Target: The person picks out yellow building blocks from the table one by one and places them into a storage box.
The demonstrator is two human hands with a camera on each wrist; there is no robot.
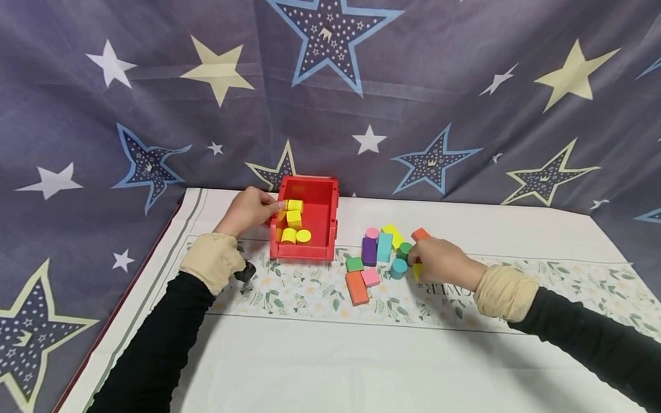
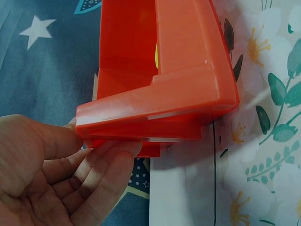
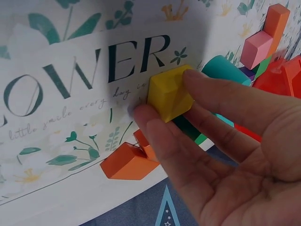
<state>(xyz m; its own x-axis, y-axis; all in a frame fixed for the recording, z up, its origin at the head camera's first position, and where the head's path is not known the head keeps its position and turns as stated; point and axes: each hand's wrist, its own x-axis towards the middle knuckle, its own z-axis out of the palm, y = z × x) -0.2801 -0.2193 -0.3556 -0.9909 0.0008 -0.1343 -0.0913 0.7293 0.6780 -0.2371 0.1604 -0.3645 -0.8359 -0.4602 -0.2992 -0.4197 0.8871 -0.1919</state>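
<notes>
A red plastic bin (image 1: 303, 253) stands toward the back of the table, with several yellow blocks (image 1: 294, 219) along its left side. My left hand (image 1: 251, 210) grips the bin's left rim; in the left wrist view the thumb lies on the outside and the fingers sit beneath the lip (image 2: 141, 113). To the right of the bin, my right hand (image 1: 440, 259) pinches a yellow block (image 3: 170, 94) between thumb and fingers, close to the tablecloth. Whether that block touches the cloth I cannot tell. Beside this hand lie a green cylinder (image 1: 403, 251) and an orange block (image 1: 420, 234).
Between bin and right hand lie a purple block (image 1: 369, 251), a light-blue block (image 1: 384, 247), a teal cylinder (image 1: 398, 269), a yellow block (image 1: 393, 236), pink pieces (image 1: 370, 276), a green block (image 1: 354, 264) and an orange block (image 1: 357, 288). A star-patterned curtain (image 1: 422, 82) hangs behind.
</notes>
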